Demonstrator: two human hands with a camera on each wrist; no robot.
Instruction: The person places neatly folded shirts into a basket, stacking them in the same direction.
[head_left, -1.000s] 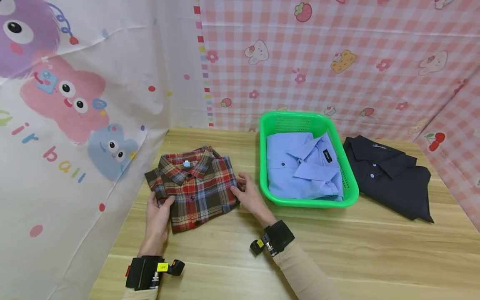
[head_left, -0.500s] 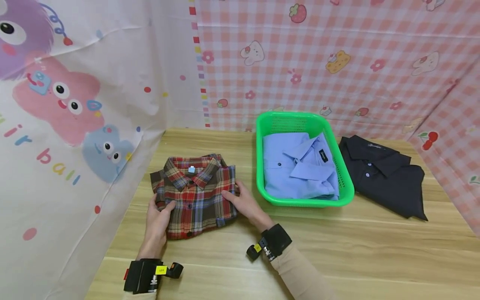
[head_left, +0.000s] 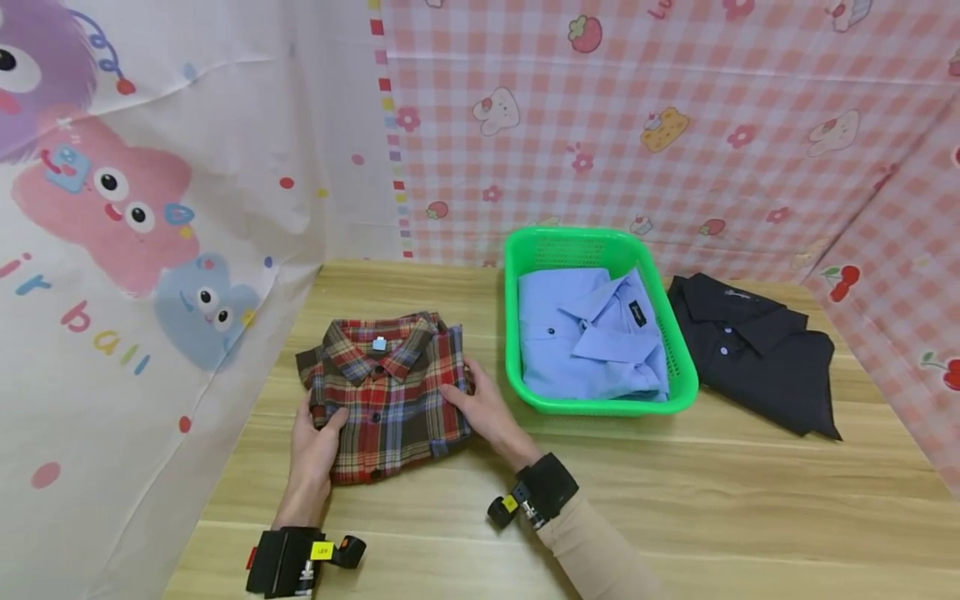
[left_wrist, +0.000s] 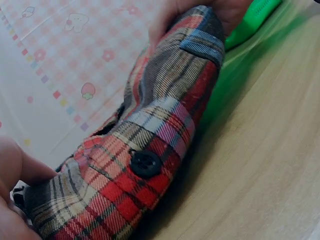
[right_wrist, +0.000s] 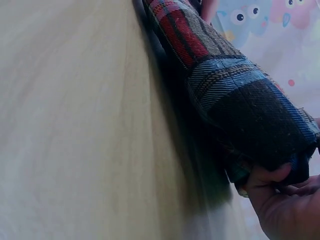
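Both hands on the plaid shirt: folded, collar at far side, left part of the surface, apart from the green basket to its right. L hand grips the left side, R hand the right side, each w/ thumb on top, grips narrow. Risk IMO: I see nothing fastening the folds and it's held only at two sides, so middle could sag and layers slip if hands drift apart or one side rises first. Squeezing inward would prob buckle the front; L wrist cam shows near edge bowed. No hand on collar, so far end could droop. R hand is btwn shirt and basket: a low move right might clip the rim and jostle the blue shirt inside. Black shirt lies right of basket, prob safe. View diffs: head cam gives layout, collar + tag, but little of thickness. L wrist cam gets the near edge up close: rounded fold, dark button, blue patch. R wrist cam gets fingers curled at the right corner, plus dark strip under the cloth; can't tell if shirt's fully off the surface.
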